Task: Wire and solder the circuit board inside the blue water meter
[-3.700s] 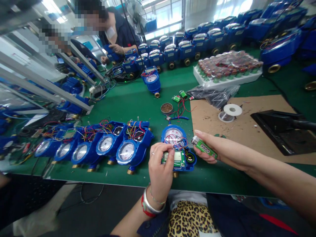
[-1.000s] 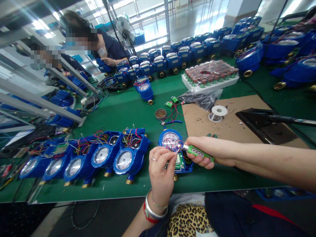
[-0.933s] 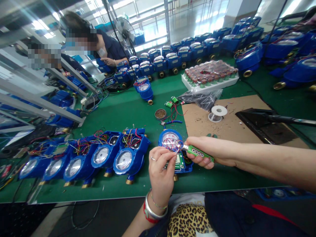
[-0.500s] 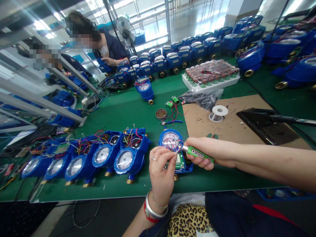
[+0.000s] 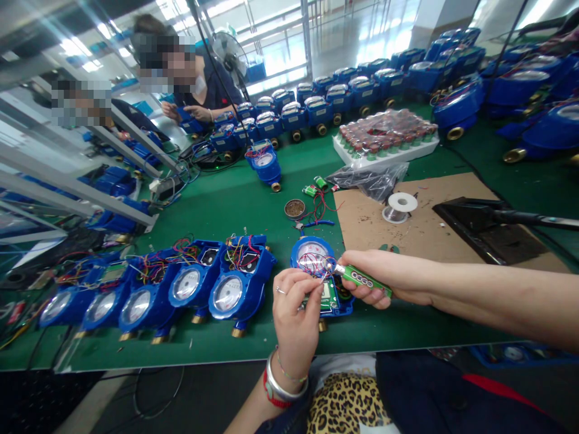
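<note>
A blue water meter lies in front of me with its round dial and a green circuit board showing. My left hand is closed in a pinch on thin wires above the board. Wrapped in my right hand is a green lighter, its metal end pointing left, close to the wires and my left fingertips. Whether it gives a flame I cannot tell. Part of the meter is hidden behind both hands.
Several open meters stand to the left. Beyond are cutting pliers, a round tin, batteries with wires, a solder spool on cardboard, and a battery tray. A co-worker sits across the table.
My hands, the wires and the lighter hold almost the same place. The co-worker across the table has shifted to the right, and both of that person's hands now show at a meter.
</note>
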Available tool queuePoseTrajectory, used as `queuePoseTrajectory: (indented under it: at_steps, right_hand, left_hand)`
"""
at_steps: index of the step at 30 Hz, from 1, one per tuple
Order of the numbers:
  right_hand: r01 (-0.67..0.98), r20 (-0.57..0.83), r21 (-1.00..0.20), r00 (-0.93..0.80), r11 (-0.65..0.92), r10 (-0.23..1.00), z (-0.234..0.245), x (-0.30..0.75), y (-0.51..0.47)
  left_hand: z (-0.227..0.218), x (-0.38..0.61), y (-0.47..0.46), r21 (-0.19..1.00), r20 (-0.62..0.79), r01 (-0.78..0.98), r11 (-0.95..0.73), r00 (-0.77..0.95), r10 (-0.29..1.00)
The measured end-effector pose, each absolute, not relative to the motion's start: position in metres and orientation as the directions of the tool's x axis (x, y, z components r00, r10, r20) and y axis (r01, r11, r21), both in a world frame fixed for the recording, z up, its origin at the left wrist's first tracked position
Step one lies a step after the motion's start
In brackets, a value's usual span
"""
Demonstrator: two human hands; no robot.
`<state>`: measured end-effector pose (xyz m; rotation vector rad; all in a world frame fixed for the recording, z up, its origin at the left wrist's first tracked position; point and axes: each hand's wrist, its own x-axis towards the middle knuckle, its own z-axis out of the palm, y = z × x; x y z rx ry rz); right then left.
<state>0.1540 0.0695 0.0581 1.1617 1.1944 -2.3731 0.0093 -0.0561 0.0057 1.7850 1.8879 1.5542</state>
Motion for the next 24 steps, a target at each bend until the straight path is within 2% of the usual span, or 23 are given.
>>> queuePoseTrajectory:
  at_steps: [18, 24]
  right_hand:
    - [0.506, -0.755, -0.567, -0.635, -0.650, 0.164, 0.058, 0.153, 0.073]
    - [0.506, -0.741, -0.563, -0.659, -0.653, 0.127, 0.056, 0.154, 0.071]
  left_hand:
    - [0.006, 0.010, -0.056, 0.710, 0.536, 0.668, -0.224, -0.305, 0.788]
    - [0.006, 0.008, -0.056, 0.705, 0.537, 0.673, -0.222, -0.303, 0.787]
